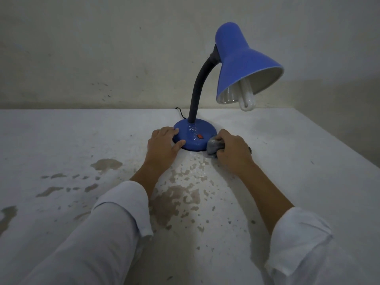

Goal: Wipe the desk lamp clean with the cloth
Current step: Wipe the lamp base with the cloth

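Stained table [82, 140], cloth [213, 146] touching lamp base [191, 140] edge

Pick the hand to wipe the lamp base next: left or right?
Right. The right hand grips the cloth, which is bunched against the right edge of the base. The left hand holds the base's left rim, apparently steadying it, and has no cloth.
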